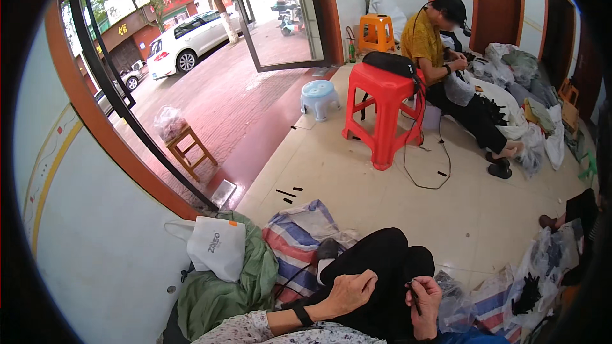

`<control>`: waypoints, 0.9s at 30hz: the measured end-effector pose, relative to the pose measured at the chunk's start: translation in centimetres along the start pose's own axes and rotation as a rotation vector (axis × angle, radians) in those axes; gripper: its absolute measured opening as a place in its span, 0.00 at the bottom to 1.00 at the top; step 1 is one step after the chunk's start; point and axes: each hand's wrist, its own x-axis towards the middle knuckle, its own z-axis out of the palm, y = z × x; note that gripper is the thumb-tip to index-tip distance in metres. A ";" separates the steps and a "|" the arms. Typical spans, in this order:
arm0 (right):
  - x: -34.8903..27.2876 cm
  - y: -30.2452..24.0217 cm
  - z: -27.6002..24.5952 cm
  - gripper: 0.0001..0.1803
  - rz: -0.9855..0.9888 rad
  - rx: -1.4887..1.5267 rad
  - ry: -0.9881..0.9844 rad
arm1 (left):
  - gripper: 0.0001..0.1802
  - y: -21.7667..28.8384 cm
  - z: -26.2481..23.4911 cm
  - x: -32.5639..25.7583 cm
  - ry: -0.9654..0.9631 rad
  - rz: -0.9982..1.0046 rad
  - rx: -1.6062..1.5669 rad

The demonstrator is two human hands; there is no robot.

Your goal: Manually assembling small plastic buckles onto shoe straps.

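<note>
Nearest to me, my left hand [347, 293] rests flat on my knee in the black trousers [382, 261], fingers loosely curled and holding nothing. To its right, my right hand [426, 296] pinches a thin black stick-like piece [414, 296] between thumb and fingers, closed on it. Further right, a clear plastic bag of small black pieces [529, 293] lies on the floor. I judge much work remains; a few black pieces [288, 192] are scattered on the cream floor tiles [357, 172].

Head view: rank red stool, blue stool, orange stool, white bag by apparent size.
1. red stool
2. white bag, though it sits nearer the camera
3. blue stool and orange stool look alike; not ranked.
</note>
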 end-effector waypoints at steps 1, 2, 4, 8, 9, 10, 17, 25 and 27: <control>0.0 -0.1 0.1 0.03 0.002 0.001 -0.001 | 0.04 -0.1 0.0 0.0 0.007 0.009 -0.011; -0.1 -0.2 0.2 0.03 0.005 0.004 0.006 | 0.04 -0.1 0.0 0.0 0.006 0.008 -0.009; -0.2 -0.4 0.3 0.03 0.005 0.007 0.016 | 0.04 0.1 -0.1 0.0 -0.003 0.001 -0.008; 0.0 -0.3 0.2 0.02 0.009 -0.021 0.011 | 0.04 -0.1 0.0 0.2 0.002 -0.001 -0.015; -0.1 -0.3 0.1 0.02 0.002 -0.023 0.010 | 0.04 -0.1 0.0 0.1 0.003 0.005 -0.017; -0.1 -0.3 0.1 0.02 0.004 -0.025 0.011 | 0.04 -0.1 0.0 0.1 0.004 0.011 -0.019; -0.2 -0.4 0.4 0.02 0.003 -0.043 0.036 | 0.04 -0.2 0.1 0.1 0.006 -0.003 -0.046; -0.4 -0.6 0.9 0.02 -0.012 -0.043 0.041 | 0.04 -0.4 -0.2 0.3 -0.002 0.006 -0.062; -0.3 -0.4 0.6 0.02 -0.007 -0.033 0.036 | 0.04 -0.4 -0.1 0.1 0.004 0.005 -0.070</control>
